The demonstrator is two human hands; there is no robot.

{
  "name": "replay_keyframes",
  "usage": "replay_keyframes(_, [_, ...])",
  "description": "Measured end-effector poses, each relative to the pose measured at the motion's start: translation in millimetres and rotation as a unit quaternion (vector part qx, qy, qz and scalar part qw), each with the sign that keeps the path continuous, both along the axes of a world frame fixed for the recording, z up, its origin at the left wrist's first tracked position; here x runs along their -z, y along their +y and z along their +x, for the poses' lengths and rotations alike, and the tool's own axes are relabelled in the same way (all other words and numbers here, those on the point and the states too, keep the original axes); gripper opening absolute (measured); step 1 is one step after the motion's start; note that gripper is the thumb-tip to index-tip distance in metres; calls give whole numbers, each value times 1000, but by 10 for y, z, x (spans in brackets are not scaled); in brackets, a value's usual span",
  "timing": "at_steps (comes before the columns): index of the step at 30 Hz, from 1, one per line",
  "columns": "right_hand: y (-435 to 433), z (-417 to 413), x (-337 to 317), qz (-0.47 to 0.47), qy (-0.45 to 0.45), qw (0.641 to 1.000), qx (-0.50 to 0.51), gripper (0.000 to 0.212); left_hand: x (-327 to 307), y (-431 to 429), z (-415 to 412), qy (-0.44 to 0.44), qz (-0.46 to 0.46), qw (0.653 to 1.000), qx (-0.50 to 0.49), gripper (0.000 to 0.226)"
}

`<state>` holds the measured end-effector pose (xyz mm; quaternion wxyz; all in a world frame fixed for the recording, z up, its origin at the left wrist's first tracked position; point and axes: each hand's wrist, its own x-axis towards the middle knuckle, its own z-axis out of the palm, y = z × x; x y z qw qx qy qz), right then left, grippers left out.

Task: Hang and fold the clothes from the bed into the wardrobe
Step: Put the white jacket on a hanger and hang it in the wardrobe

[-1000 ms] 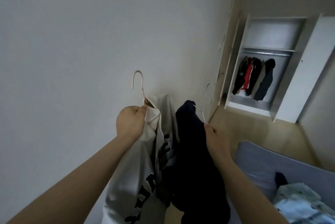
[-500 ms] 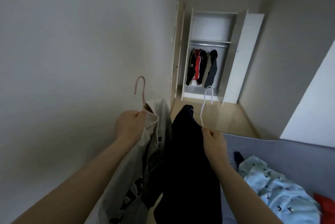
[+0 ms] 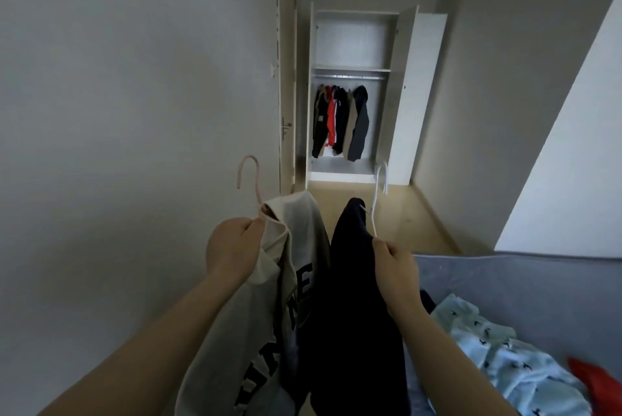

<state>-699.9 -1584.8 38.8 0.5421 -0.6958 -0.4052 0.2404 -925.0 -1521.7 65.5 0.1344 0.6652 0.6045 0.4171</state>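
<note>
The room is dim and grey, with muted colours. The brightest patch is the white panel (image 3: 572, 163) to the right of the wardrobe (image 3: 353, 38), so light seems to come from that side. The dark garment (image 3: 353, 314) below the wardrobe sinks to near-black, without detail. The whole frame is soft, and wide-angle distortion tilts straight edges either side of the wardrobe

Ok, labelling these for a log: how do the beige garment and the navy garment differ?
The left hand grips a pink hanger bearing the beige garment; the right hand pinches a white hanger bearing the navy garment. The beige garment carries dark block letters; the navy garment looks plain. Both are held up toward the open wardrobe.
</note>
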Motion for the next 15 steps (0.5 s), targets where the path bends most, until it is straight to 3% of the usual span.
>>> replay_keyframes(15, [1675, 707, -175, -15, -57, 997, 54, 35, 69, 2182, 837, -48, -26, 992, 114, 53])
